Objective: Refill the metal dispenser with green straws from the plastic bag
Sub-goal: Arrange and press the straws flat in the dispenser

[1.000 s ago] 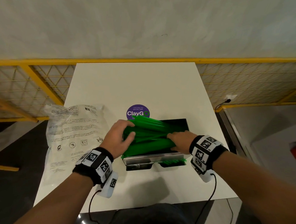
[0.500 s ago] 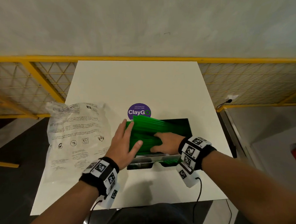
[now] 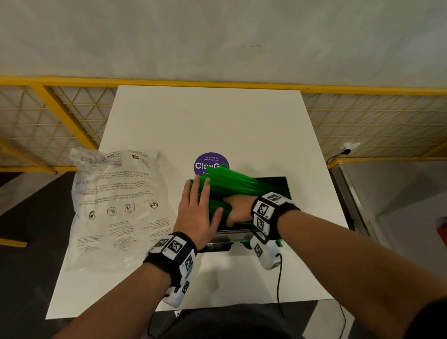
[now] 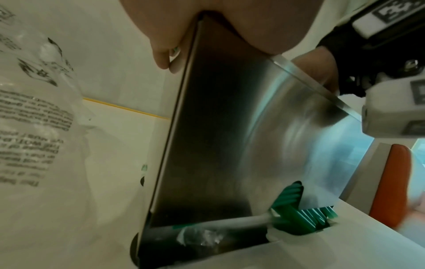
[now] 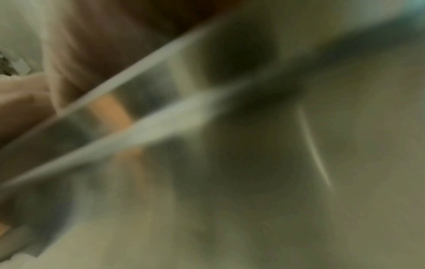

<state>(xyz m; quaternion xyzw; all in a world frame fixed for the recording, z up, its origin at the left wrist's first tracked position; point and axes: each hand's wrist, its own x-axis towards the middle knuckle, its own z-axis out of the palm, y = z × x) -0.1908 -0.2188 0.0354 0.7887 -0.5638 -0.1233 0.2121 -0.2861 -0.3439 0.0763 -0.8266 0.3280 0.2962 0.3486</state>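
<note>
The left hand [image 3: 198,214] lies flat, fingers straight, on the green straws [image 3: 232,181] in the metal dispenser [image 4: 230,127]. A second ago it was curled round them. The right hand [image 3: 238,209] presses them; its fingers are hidden. The plastic bag [image 3: 117,202] lies left on the counter [image 3: 219,122].

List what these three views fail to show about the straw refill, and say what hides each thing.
- Right wrist view: wholly smeared by motion blur, so the right hand's grip on the green straws cannot be told.
- Head view: both hands cover the metal dispenser's opening, hiding its fill level.
- Left wrist view: the dispenser wall blocks the left hand's fingers.
- Plastic bag: print too small to read.
</note>
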